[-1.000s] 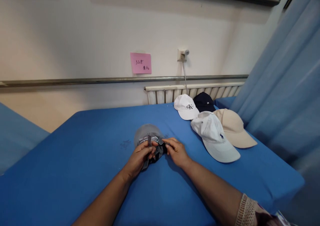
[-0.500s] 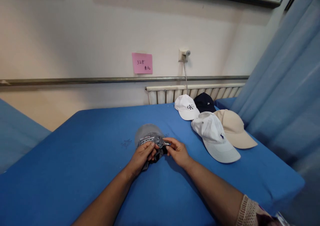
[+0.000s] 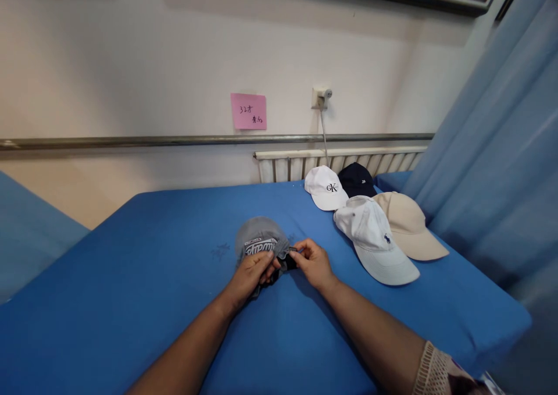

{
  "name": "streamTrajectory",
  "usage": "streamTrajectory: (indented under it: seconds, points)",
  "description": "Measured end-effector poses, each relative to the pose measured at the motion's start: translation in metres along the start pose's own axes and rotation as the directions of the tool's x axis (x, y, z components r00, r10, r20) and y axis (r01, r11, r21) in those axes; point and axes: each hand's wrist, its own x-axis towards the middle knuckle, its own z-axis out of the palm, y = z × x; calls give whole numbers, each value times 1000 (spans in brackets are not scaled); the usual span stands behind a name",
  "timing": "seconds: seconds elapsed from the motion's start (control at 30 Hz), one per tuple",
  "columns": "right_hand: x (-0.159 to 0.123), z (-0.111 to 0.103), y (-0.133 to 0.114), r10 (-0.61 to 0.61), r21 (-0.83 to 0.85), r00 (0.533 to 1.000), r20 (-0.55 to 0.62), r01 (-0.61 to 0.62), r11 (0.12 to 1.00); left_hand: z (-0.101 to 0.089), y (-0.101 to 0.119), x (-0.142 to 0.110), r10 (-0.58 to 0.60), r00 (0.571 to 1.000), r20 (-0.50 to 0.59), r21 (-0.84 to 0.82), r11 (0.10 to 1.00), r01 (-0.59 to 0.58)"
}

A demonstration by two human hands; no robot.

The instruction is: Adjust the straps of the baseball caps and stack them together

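Note:
A grey baseball cap [image 3: 260, 230] with white lettering lies on the blue-covered table, its brim pointing away from me. My left hand [image 3: 249, 276] pinches the near edge of the cap, thumb on top. On the other side, my right hand [image 3: 314, 264] pinches the end of the cap's back strap [image 3: 288, 259] between thumb and fingers. Dark inner fabric shows between the two hands. Part of the cap's near side is hidden by my left hand, and the buckle is too small to make out clearly.
To the right lie a white cap [image 3: 325, 188], a navy cap [image 3: 355, 178], a pale cap with a horse logo [image 3: 370, 238] and a beige cap [image 3: 410, 223]. Blue curtains [image 3: 501, 168] hang at the right. A radiator [image 3: 296, 167] runs behind the blue table [image 3: 143, 267].
My right hand has shifted slightly at the strap, and the metal glint there no longer shows. The strap now lies lower, uncovering more of the lettering. The other caps have stayed put.

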Motion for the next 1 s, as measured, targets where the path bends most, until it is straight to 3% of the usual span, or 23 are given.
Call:
streamTrajectory:
  seconds: [0.27,0.5,0.83,1.0]
  points:
    - [-8,4,-10,-101,43,993,65,98,994,-6,-6,0,-32,991,127,-3,999,33]
    - [-19,6,-18,-153,65,970,188,143,988,-7,-12,3,-39,989,140,7,999,39]
    - [-16,6,-18,-32,167,962,270,-14,986,-6,-12,6,-42,997,70,-114,992,49]
    - [-13,9,-13,15,241,936,351,-106,965,-6,-13,6,-51,994,99,-137,988,65]
